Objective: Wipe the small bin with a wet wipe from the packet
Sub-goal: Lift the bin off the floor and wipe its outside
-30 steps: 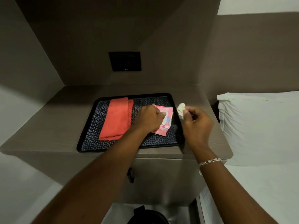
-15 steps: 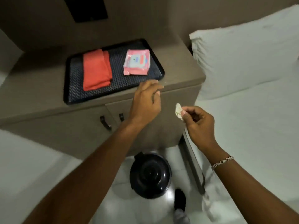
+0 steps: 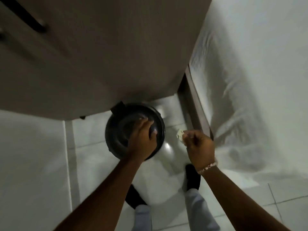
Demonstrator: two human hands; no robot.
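The small black round bin (image 3: 117, 130) stands on the white tiled floor, partly under the bedside cabinet. My left hand (image 3: 143, 139) rests on its domed lid, fingers spread over the right side of it. My right hand (image 3: 199, 147) hovers just right of the bin, pinching a small crumpled white wet wipe (image 3: 179, 134) between thumb and fingertips. The wipe is clear of the bin. The packet is out of view.
The brown bedside cabinet (image 3: 100, 55) overhangs the bin from above, with a dark handle (image 3: 30, 20) at top left. A bed with a white sheet (image 3: 250, 80) hangs close on the right. My two feet (image 3: 193, 179) in dark shoes stand just behind the bin.
The view has tipped down from the cabinet top to the floor. My left hand dropped from the cabinet edge onto the bin lid. My right hand came down beside it, still holding the wipe.
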